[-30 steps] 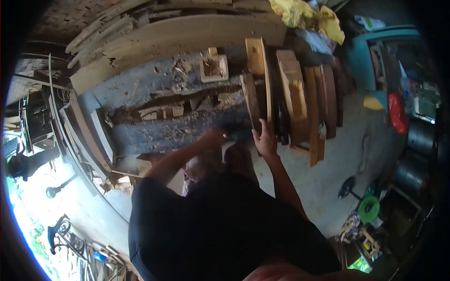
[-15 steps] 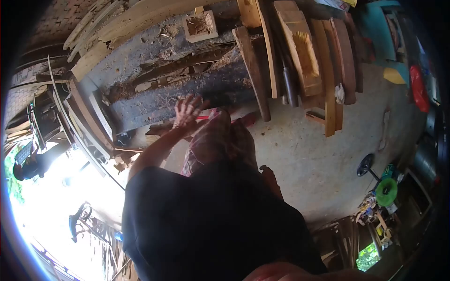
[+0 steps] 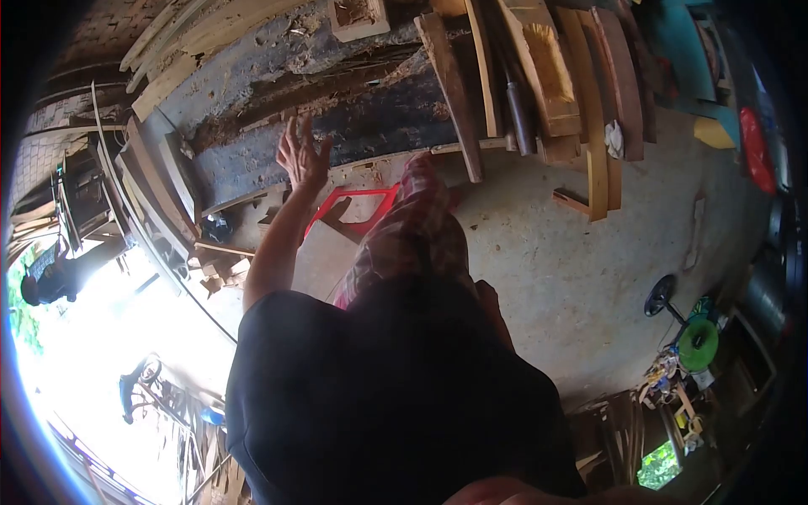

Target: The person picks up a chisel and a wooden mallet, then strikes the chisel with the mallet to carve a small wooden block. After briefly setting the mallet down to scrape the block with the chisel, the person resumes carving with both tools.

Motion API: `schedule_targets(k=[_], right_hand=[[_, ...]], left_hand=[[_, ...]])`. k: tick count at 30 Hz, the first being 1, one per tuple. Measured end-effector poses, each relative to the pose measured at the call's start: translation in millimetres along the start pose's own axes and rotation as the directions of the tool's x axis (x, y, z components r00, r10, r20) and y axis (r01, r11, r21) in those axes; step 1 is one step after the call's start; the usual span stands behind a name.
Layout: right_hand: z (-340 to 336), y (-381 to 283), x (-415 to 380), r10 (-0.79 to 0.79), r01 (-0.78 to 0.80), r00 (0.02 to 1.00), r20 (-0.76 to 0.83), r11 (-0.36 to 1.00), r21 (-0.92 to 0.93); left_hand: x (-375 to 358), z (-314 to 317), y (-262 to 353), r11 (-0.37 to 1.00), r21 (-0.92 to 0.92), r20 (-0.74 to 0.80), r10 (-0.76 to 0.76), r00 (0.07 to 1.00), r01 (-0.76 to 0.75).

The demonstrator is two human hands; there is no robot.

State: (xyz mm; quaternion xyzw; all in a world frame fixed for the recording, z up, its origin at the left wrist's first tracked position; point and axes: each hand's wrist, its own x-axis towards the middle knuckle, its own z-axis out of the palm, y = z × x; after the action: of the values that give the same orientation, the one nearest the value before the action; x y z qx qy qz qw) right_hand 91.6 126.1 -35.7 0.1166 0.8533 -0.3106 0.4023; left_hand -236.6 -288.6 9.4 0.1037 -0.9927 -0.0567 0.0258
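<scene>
My left hand (image 3: 305, 156) is raised at the near edge of a dark, worn wooden bench (image 3: 370, 135). Its fingers are spread and nothing is in it. Wood shavings lie along the hollow of the bench. Below that hand is a red plastic frame (image 3: 370, 193), perhaps a stool, partly hidden by my checked shorts (image 3: 412, 223). My right arm hangs at my side, and only a part of my right hand (image 3: 495, 311) shows beyond the dark shirt; its fingers are hidden.
On the bench's right lie a hollowed wooden block (image 3: 551, 71), several planks and a metal tube (image 3: 520, 122). A square wooden piece (image 3: 360, 18) sits at the back. Curved boards (image 3: 156, 198) lean at left. A green fan (image 3: 698, 345) stands at lower right.
My left hand has moved left and up along the bench edge, fingers still spread. The view has shifted, so the bench appears higher and more of the red frame shows.
</scene>
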Motion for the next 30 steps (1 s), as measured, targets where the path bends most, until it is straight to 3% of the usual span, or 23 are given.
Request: schedule_targets(k=[2,4,6,8,11,12,14,15,17,21,24,30], right_hand=[[1.2,4.8,-1.5,0.047,-0.054,0.997,0.066,0.993,0.107],[2.0,4.0,0.0,0.047,-0.062,0.991,0.128,0.992,0.113],[4.2,2.8,3.9,0.052,-0.08,0.971,0.234,0.991,0.109],[6.0,-0.6,8.5,0.053,-0.093,0.938,0.342,0.99,0.102],[7.7,-8.7,18.0,0.029,-0.073,0.914,0.405,0.993,0.093],[5.2,-15.3,21.8,0.017,-0.056,0.919,0.395,0.994,0.089],[9.6,-15.7,29.3,0.004,-0.04,0.912,0.411,0.996,0.078],[11.7,-16.0,32.3,-0.001,-0.033,0.899,0.438,0.997,0.071],[15.9,-15.9,36.9,-0.001,-0.035,0.845,0.534,0.998,0.058],[19.6,-17.4,51.9,-0.042,-0.001,0.784,0.619,0.998,0.069],[-44.1,-78.0,60.1,0.049,-0.123,0.828,0.559,0.988,0.095],[-39.6,-57.9,56.9,0.073,-0.183,0.846,0.528,0.97,0.159]], left_hand=[[-20.5,-4.1,6.3,0.986,-0.107,0.061,0.132,0.989,-0.125],[-53.0,-0.9,3.3,0.943,-0.09,0.206,0.331,0.921,-0.319],[-78.4,16.5,-10.3,0.833,-0.432,0.466,0.534,0.706,-0.345],[-112.1,63.9,-38.8,0.868,-0.432,0.697,0.494,0.52,-0.246],[-173.0,179.4,-97.9,0.926,-0.289,0.757,0.376,0.535,-0.243],[-162.6,187.2,-88.5,0.87,-0.166,0.852,0.364,0.377,-0.465],[-166.5,213.2,-79.1,0.948,-0.049,0.991,0.086,0.105,-0.314],[-173.6,228.9,-85.2,0.951,-0.053,0.997,0.065,0.03,-0.305],[-170.8,241.3,-88.0,0.845,-0.227,0.969,0.147,-0.197,-0.485],[-152.6,240.1,-71.9,0.929,-0.099,0.965,0.003,-0.261,-0.355],[-135.3,230.8,-37.8,0.948,-0.138,0.963,0.061,-0.264,-0.286],[-135.4,223.1,-2.3,0.963,-0.22,0.954,0.178,-0.242,-0.158]])
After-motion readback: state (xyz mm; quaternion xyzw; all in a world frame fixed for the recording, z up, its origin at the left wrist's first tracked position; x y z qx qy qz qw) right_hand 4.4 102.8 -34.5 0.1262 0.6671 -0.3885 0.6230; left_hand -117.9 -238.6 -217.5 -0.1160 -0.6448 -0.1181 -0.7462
